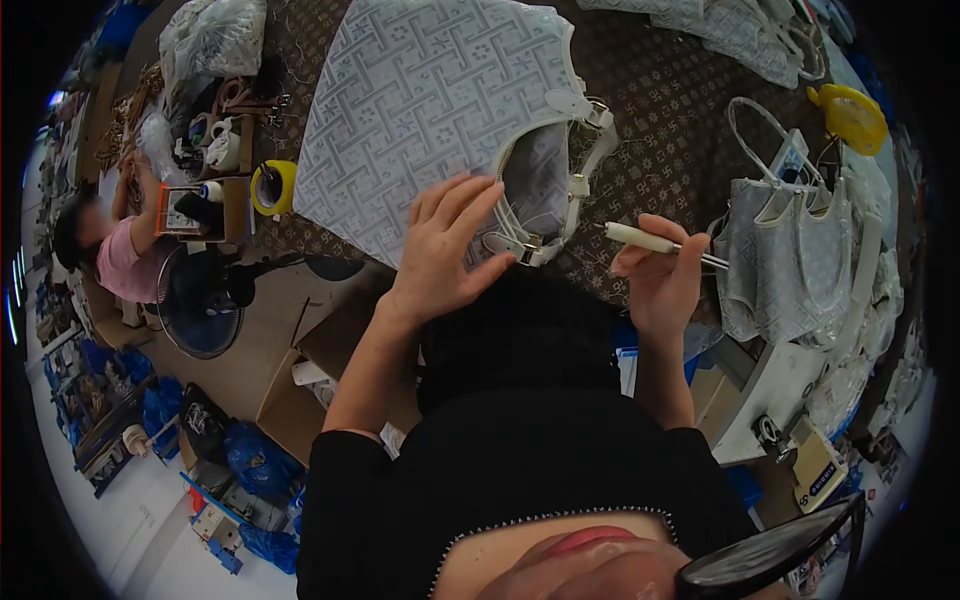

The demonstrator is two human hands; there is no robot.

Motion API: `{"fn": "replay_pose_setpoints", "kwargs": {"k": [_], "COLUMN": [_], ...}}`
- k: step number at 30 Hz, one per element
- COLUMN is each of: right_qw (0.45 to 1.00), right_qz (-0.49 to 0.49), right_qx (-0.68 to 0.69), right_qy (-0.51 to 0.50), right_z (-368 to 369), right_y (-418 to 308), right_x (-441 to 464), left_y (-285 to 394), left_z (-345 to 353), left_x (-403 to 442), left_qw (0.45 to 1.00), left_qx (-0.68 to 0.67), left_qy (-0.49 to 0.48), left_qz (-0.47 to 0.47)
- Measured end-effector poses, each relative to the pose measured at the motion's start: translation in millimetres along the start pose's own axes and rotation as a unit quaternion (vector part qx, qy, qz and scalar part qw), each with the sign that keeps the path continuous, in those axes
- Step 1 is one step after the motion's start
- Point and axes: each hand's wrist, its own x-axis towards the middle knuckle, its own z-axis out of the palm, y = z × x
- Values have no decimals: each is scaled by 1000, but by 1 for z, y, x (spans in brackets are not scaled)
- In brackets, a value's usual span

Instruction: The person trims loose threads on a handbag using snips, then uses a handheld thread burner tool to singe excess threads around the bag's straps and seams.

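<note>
A grey-white patterned handbag [420, 110] lies on its side on the brown patterned cloth, its opening towards the right. White strap parts with metal buckles [597, 115] run along its mouth. My left hand [445, 245] rests flat on the bag beside the opening, fingers stretched out, the thumb near the lower buckle. Closed around a white-handled tool [643, 237] is my right hand [665, 275], held to the right of the bag and apart from it. Thin metal shows at the tool's right end; its exact kind is unclear.
Smaller matching bags [790, 250] stand at the right, near a yellow object [850, 118]. A yellow tape roll [273, 188] lies left of the handbag, beside a box of supplies [205, 210]. Further left are a fan [200, 300] and another person [130, 255].
</note>
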Motion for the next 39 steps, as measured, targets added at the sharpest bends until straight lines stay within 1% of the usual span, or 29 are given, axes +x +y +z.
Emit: {"fn": "replay_pose_setpoints", "kwargs": {"k": [1, 3, 4, 6, 7, 10, 12, 13, 15, 17, 19, 20, 21, 22, 23, 24, 25, 27, 28, 29, 31, 32, 34, 36, 37, 39], "right_qw": [1000, 1000, 1000, 1000, 999, 999, 998, 998, 995, 993, 991, 990, 989, 988, 987, 987, 986, 985, 985, 985, 985, 984, 984, 990, 990, 992], "right_qz": [6, -9, -6, -15, -16, -19, -46, -47, -78, -91, -103, -105, -109, -114, -115, -116, -121, -120, -122, -129, -138, -148, -158, -100, -99, -52], "right_qx": [-2, -24, -25, -21, -21, -18, -19, -19, -30, -40, -51, -58, -67, -70, -69, -66, -65, -61, -57, -44, -31, -34, -38, 32, 32, -11], "right_qy": [5, 13, 17, 15, 18, 37, 43, 47, 50, 58, 66, 71, 76, 79, 84, 90, 96, 106, 109, 106, 103, 91, 79, 90, 90, 118], "right_z": [2, 4, 3, 0, 0, 1, 2, 3, 4, 3, 3, 4, 4, 3, 2, 0, -2, -8, -10, -12, -19, -24, -26, -25, -23, -17], "right_y": [1, 3, 4, 7, 7, 7, 3, 1, -1, -4, -6, -6, -7, -9, -9, -9, -9, -8, -6, -6, -3, -1, -1, -7, -10, -14], "right_x": [-1, 0, -2, -5, -4, -4, -5, -5, -5, -4, -3, -1, -1, -2, -4, -5, -6, -6, -6, -6, -4, -4, 0, 4, 6, 8], "left_y": [0, -1, -1, 0, 0, 0, 1, 7, 21, 32, 43, 46, 46, 42, 37, 27, 20, 11, 13, 13, 14, 16, 18, 16, 15, 12], "left_z": [-3, -7, -6, -7, -5, 11, 24, 28, 36, 49, 63, 65, 60, 51, 44, 40, 34, 22, 14, 10, 6, 6, 7, 9, 10, 10], "left_x": [1, 4, 1, -4, -3, 1, 8, 13, 25, 37, 49, 55, 59, 64, 68, 71, 74, 82, 86, 91, 102, 108, 119, 128, 132, 135], "left_qw": [1000, 993, 993, 978, 978, 976, 982, 982, 991, 992, 993, 991, 991, 997, 991, 991, 991, 991, 990, 990, 982, 981, 976, 971, 965, 964], "left_qx": [-5, 80, 77, 174, 173, 187, 185, 183, 120, 112, 74, 113, 110, 4, -100, -57, -57, -11, 29, 31, 33, 34, 23, 23, 23, 12], "left_qy": [-5, -74, -78, -113, -116, -108, -17, -19, 28, 23, 53, 35, 35, 32, 26, 55, 51, 2, -34, -38, -99, -100, -81, -98, -114, -131], "left_qz": [-4, 34, 34, -16, -14, 8, 44, 48, 54, 61, 70, 66, 70, 75, 79, 107, 113, 136, 133, 135, 159, 160, 201, 218, 235, 232]}}
